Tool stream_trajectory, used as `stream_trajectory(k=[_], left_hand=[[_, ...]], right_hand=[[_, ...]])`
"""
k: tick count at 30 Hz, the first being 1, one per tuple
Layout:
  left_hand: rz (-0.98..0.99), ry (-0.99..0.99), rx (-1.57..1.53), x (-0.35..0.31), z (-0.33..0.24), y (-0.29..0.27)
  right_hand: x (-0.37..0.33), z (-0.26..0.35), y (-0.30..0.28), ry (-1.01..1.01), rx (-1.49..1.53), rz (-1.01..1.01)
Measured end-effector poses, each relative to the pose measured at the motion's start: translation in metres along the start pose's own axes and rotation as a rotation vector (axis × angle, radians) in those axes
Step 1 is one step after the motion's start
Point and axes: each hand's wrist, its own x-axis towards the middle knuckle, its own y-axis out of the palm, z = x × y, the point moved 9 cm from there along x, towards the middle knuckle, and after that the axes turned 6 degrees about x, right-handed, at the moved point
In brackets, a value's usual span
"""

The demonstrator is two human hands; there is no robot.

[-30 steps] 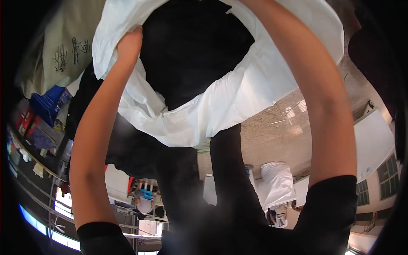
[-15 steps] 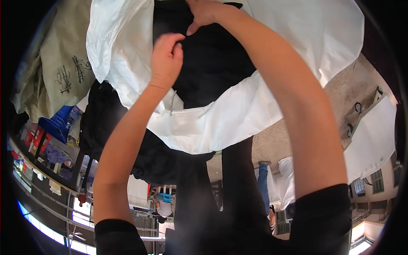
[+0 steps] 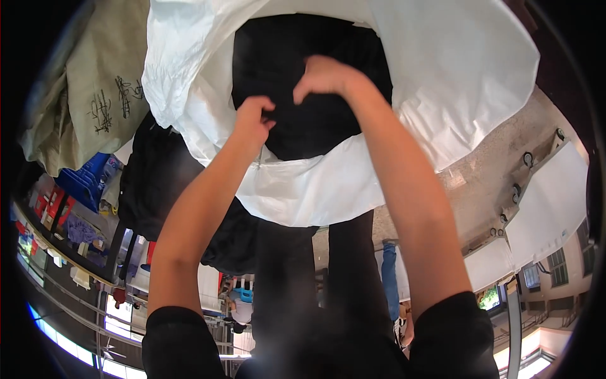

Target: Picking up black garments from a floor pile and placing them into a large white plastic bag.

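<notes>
A large white sack (image 3: 315, 189) spreads wide in front of me, its mouth rolled outward. Black cloth (image 3: 303, 129) fills the opening. Over the cloth's left side is my left hand (image 3: 254, 120), fingers loosely bent and apart from the thumb, nothing seen between them. My right hand (image 3: 325, 77) hovers over or rests on the middle of the same cloth; contact cannot be made out. Its thumb stands away from the bent fingers, and I see nothing held.
Left of the sack hangs a tan sack (image 3: 107, 82) with dark scrawled marks. More black fabric (image 3: 158, 177) lies below it, near a blue crate (image 3: 88, 180). White-covered carts (image 3: 546, 202) on casters stand at the right, and a person's jeans leg (image 3: 390, 278) shows behind me.
My right hand has come back toward me from the cloth's far edge. My left hand has moved slightly nearer too. More of the sack's round opening and far rim now shows.
</notes>
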Motion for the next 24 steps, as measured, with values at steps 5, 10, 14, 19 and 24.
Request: stream_trajectory(k=[5, 10, 14, 19, 24], left_hand=[[-0.127, -0.211, -0.115, -0.054, 0.118, -0.095], [-0.051, -0.241, -0.344, -0.147, 0.175, -0.081], [0.042, -0.204, -0.206, -0.101, 0.176, -0.067], [-0.046, -0.086, -0.233, -0.076, 0.123, -0.044], [-0.021, -0.03, -0.404, -0.094, 0.113, -0.057]], right_hand=[[-0.105, 0.019, 0.114, 0.044, -0.086, 0.131], [-0.16, -0.005, 0.17, 0.039, -0.123, 0.364], [-0.111, -0.029, 0.133, 0.086, 0.264, 0.428], [-0.069, -0.005, 0.075, 0.157, -0.029, 0.39], [-0.087, 0.033, 0.01, -0.01, -0.28, -0.225]])
